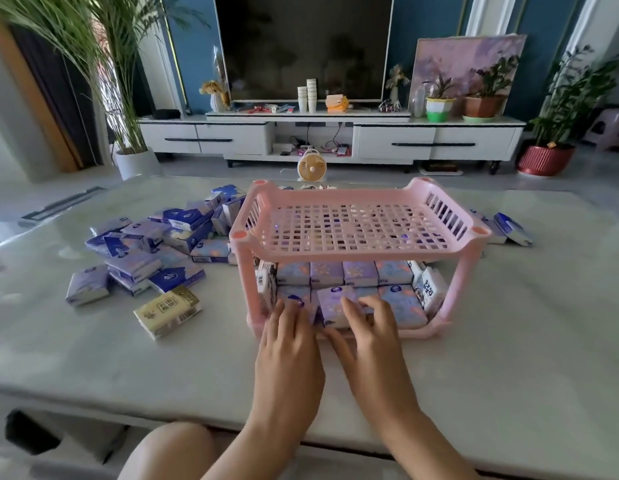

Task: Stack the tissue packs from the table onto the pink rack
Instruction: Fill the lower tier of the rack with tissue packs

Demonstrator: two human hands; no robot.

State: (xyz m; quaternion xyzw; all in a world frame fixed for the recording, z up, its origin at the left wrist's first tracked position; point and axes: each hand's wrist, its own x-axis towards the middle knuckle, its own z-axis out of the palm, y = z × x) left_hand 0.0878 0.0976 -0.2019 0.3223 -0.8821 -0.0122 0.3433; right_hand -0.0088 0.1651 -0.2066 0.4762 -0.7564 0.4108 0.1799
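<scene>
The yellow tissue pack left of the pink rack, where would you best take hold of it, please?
I'd pinch the yellow pack across its two long edges from above, probably with the left hand, which is nearer. It lies flat on the table, broad face up, with nothing on top.

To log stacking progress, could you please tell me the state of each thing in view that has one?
pink rack: upright, top shelf empty, lower shelf nearly full of packs.
purple tissue pack: tilted at the lower shelf's front, under the right hand's fingers.
left hand: fingers flat on a front-row pack.
loose tissue packs: unstacked heap left of the rack.
cream tissue pack: lying flat, apart from the heap.
television: screen dark.
</scene>
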